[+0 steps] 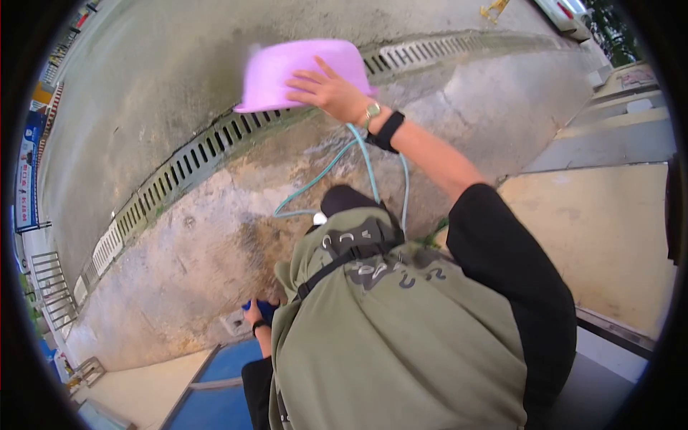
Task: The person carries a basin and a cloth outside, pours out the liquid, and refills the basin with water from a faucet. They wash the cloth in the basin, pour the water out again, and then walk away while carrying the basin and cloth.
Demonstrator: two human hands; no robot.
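Observation:
My right hand [330, 94], with a watch and a black band on the wrist, lies with spread fingers against the outer wall of a pink plastic basin [265, 77]. The basin is tipped over, its rim toward me and its base away from me; its inside is hidden. At lower left, my left hand [252, 314] is closed round a small dark blue thing [266, 309] that looks like a cloth, partly hidden by my shirt. A light blue hose [308, 188] loops over the wet concrete between my feet and the basin.
A slotted drain grate [175, 172] crosses the ground beyond me and passes behind the basin. A small drain cover [235, 322] lies near my left hand. A pale wall [588, 236] stands at right, a metal railing [54, 287] at far left, and a parked vehicle [562, 16] at upper right.

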